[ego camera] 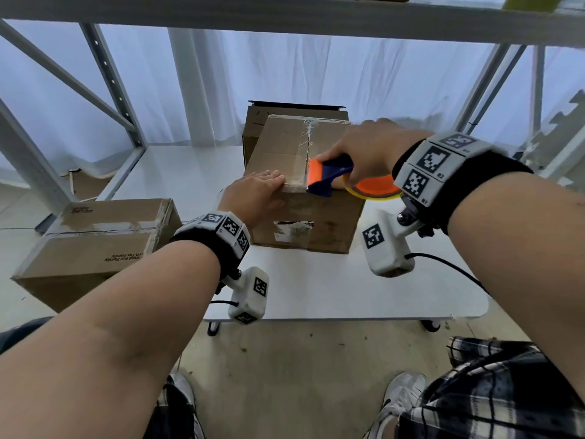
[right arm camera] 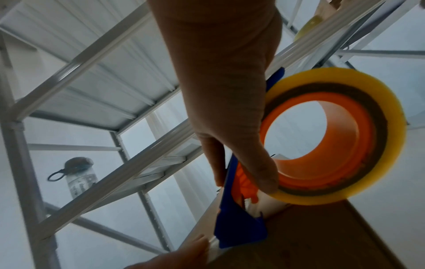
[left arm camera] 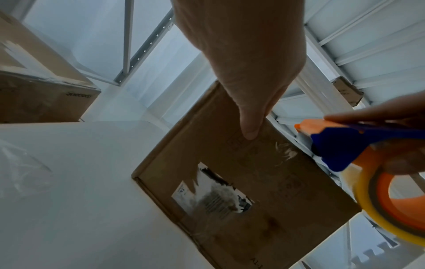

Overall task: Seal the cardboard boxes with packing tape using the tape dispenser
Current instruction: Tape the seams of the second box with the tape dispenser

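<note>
My right hand [ego camera: 370,153] is curled round the tape dispenser [ego camera: 332,174], thumb and fingers clamped on its blue and orange body so the blade end sits right at the near top edge of the cardboard box [ego camera: 304,213]. The yellowish tape roll [right arm camera: 338,134] hangs out toward me, past the edge, which I judge is what lets the strip fold down over the corner. My left hand [ego camera: 258,193] lies flat, fingers straight and together, pressing on the box top just beside the dispenser's nose; it grips nothing. I reckon it is there to pin the flap and steady the box while the tape is pulled taut (a light box would otherwise slide on the smooth white table [ego camera: 316,286]).

A clear strip of tape [ego camera: 300,156] runs along the centre seam from the far edge to the dispenser, so this seam looks close to finished; cutting the strip at the near edge seems the step in hand.

Counting outward: three boxes plainly in view. The one under my hands, a second box [ego camera: 256,122] standing just behind it with its top not fully shut, and a third box [ego camera: 95,236] off to my left, lower, its seam already shiny with tape. One dispenser, one roll. On the metal shelving [right arm camera: 96,60], a single water bottle [right arm camera: 79,176].
</note>
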`<move>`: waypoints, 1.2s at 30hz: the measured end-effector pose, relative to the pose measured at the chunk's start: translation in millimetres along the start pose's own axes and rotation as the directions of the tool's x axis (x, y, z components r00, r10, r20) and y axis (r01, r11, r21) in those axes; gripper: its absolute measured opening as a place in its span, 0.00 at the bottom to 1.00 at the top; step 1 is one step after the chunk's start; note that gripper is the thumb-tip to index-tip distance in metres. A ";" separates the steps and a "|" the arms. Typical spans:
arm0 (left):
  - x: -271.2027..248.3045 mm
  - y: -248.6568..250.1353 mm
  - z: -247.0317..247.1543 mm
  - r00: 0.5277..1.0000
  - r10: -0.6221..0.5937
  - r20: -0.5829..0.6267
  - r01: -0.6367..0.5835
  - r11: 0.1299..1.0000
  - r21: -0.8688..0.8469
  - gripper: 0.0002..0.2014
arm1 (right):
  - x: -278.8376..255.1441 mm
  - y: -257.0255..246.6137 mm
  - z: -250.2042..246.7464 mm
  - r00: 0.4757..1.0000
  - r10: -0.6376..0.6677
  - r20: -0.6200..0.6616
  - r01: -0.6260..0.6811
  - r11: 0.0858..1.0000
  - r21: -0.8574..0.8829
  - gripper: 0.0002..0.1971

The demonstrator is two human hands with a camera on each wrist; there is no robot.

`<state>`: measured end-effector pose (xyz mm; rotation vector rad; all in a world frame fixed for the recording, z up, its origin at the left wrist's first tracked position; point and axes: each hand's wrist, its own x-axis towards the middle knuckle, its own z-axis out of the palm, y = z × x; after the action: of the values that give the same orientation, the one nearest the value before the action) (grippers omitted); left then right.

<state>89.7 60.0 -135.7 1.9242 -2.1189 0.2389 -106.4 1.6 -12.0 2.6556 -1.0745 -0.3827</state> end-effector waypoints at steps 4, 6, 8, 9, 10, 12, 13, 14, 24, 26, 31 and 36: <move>0.1 6.1 -2.3 1.000 -0.006 0.010 0.005 1.000 0.022 0.26 | -3.3 -1.4 4.4 1.000 0.027 -0.002 -0.027 0.999 -0.027 0.26; -3.1 5.3 1.5 0.999 -0.019 0.041 0.018 0.999 0.039 0.30 | -0.2 -4.2 4.3 0.999 0.032 0.002 -0.032 0.999 -0.014 0.25; -9.3 0.5 4.1 0.998 -0.013 0.063 0.010 0.999 0.053 0.34 | 1.4 -3.6 4.7 0.999 0.036 0.012 -0.035 0.999 -0.010 0.26; -13.5 -3.2 5.0 0.997 -0.014 0.075 0.010 0.998 0.056 0.35 | 1.2 -3.0 5.5 0.999 0.036 0.014 -0.036 0.999 -0.011 0.26; -17.2 -6.6 5.2 0.996 -0.023 0.083 0.017 0.998 0.061 0.37 | 0.9 -2.1 5.9 0.999 0.035 0.013 -0.035 0.999 -0.011 0.26; -21.1 -9.4 5.1 0.995 -0.052 0.082 0.046 0.996 0.078 0.39 | 1.7 -1.6 7.2 0.999 0.032 0.009 -0.032 1.000 0.000 0.25; -20.0 -7.5 4.8 0.995 -0.067 0.071 0.061 0.994 0.086 0.39 | 1.9 -1.0 7.2 1.000 0.029 0.006 -0.029 1.000 0.006 0.25; -17.4 -3.8 4.7 0.995 -0.078 0.058 0.073 0.993 0.088 0.39 | 2.1 -0.2 7.0 1.000 0.028 0.005 -0.028 1.000 0.009 0.25; 7.1 11.7 10.9 0.999 0.028 0.030 -0.030 0.998 0.046 0.27 | 5.1 -3.8 6.9 0.999 0.024 -0.027 -0.024 1.000 -0.012 0.24; 5.2 1.4 5.3 0.999 -0.001 0.036 -0.001 0.998 0.063 0.26 | 7.3 -6.2 4.7 0.999 0.022 -0.026 -0.023 1.000 -0.011 0.24; 3.8 -0.9 -2.3 0.998 -0.027 0.062 0.024 0.998 0.058 0.25 | 14.0 -8.5 1.3 1.000 -0.018 -0.014 0.018 1.000 0.011 0.23; 4.9 5.5 -4.2 0.994 -0.041 0.099 0.039 0.999 0.022 0.26 | -4.7 11.3 5.8 1.000 0.012 0.023 -0.013 1.000 0.024 0.30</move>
<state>84.2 57.2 -129.9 2.0276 -2.1445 0.1594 -118.9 -3.7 -13.1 2.6703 -1.1087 -0.4015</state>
